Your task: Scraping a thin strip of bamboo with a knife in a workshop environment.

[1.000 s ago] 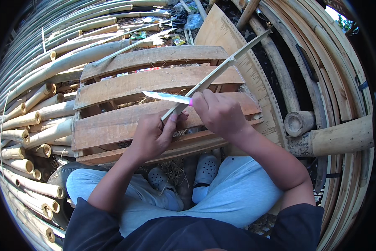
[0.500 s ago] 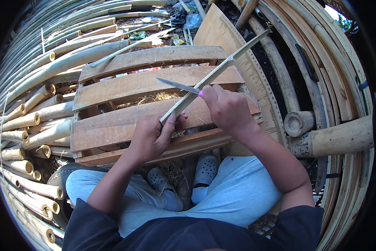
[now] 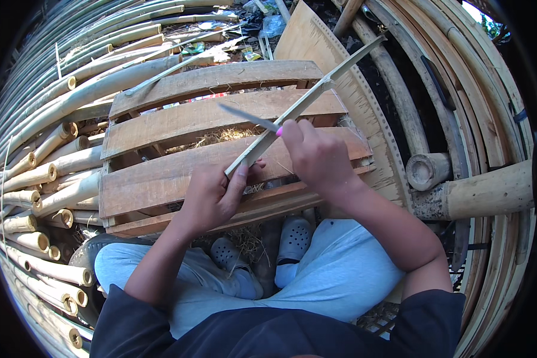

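A long split bamboo strip point(image 3: 304, 101) slants from my left hand up to the far right. My left hand point(image 3: 217, 191) is closed round its near end, thumb along the strip. In my right hand point(image 3: 319, 155) is a knife point(image 3: 247, 116) with a pink part showing at the grip; the rest of the handle is hidden in my fist. The blade lies across the strip and points to the upper left. Partway up the strip is a small pale frayed spot. Both hands are over the near edge of a slatted wooden bench point(image 3: 161, 182).
Stacked bamboo poles point(image 3: 71, 161) fill the left side. A plywood sheet point(image 3: 364, 119) leans beyond the bench, and long timber strips point(image 3: 489, 119) curve along the right. A thick bamboo pole point(image 3: 489, 192) juts in from the right. Straw and litter show between the slats and behind.
My right hand and the knife have shifted slightly left and nearer along the strip. The left hand still grips the near end.
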A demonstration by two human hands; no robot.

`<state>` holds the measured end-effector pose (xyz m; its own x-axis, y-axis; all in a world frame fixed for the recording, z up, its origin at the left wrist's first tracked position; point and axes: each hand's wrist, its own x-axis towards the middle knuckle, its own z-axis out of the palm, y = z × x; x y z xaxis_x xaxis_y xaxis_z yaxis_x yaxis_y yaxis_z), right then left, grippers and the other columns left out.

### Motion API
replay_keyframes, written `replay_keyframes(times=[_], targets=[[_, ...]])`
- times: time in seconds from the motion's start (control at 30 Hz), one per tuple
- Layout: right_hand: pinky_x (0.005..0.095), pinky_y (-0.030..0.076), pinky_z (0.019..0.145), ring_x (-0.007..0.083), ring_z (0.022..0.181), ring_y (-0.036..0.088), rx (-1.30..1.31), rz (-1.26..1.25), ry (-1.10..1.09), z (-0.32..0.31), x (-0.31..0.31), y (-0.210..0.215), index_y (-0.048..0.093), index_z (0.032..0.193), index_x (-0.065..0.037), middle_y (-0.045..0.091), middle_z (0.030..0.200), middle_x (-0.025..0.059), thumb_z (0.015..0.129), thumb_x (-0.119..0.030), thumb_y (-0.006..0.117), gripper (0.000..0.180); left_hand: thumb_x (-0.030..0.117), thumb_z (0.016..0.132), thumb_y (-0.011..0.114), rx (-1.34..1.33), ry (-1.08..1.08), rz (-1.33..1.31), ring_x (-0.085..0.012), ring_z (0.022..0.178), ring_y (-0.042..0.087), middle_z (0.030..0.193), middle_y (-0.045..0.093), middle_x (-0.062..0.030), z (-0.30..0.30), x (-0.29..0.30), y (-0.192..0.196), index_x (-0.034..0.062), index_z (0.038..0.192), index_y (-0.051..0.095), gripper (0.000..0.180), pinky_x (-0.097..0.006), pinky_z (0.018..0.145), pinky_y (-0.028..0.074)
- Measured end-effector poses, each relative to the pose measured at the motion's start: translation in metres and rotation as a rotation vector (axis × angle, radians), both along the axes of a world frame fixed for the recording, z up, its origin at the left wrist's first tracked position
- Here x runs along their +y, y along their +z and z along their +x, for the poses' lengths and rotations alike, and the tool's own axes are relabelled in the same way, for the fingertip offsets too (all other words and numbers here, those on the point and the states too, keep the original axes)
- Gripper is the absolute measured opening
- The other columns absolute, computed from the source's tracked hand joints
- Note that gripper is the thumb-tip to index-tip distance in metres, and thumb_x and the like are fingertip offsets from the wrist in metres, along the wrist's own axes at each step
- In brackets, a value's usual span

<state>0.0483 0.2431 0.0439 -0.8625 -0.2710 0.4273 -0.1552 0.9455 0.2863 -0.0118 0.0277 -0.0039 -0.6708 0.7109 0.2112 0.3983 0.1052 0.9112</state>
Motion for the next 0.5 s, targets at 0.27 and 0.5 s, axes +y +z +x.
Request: replay_keyframes(times=[0.27, 0.5], targets=[[0.0279, 0.05, 0.045, 0.0142, 0.053, 0.063, 0.056, 0.055, -0.023, -0.012, 0.019, -0.001, 0.053, 0.091, -0.009, 0.054, 0.07, 0.0032, 0.097, -0.023, 0.059, 0.016, 0.015, 0.107, 0.047, -0.043, 0.026, 0.12, -0.0169, 0.072, 0.07, 0.085, 0.074, -0.0144, 0.004, 0.002, -0.003, -0.001, 0.115, 0.07, 0.029, -0.032, 0.068, 0.053], [0.0286, 0.051, 0.046, 0.0144, 0.054, 0.064, 0.067, 0.015, 0.078, -0.014, 0.007, 0.002, 0.053, 0.091, -0.009, 0.054, 0.067, 0.0027, 0.099, -0.022, 0.058, 0.016, 0.015, 0.107, 0.047, -0.113, 0.001, 0.118, -0.018, 0.077, 0.072, 0.087, 0.074, -0.0155, 0.003, 0.0, -0.007, -0.0035, 0.114, 0.07, 0.03, -0.033, 0.071, 0.055]])
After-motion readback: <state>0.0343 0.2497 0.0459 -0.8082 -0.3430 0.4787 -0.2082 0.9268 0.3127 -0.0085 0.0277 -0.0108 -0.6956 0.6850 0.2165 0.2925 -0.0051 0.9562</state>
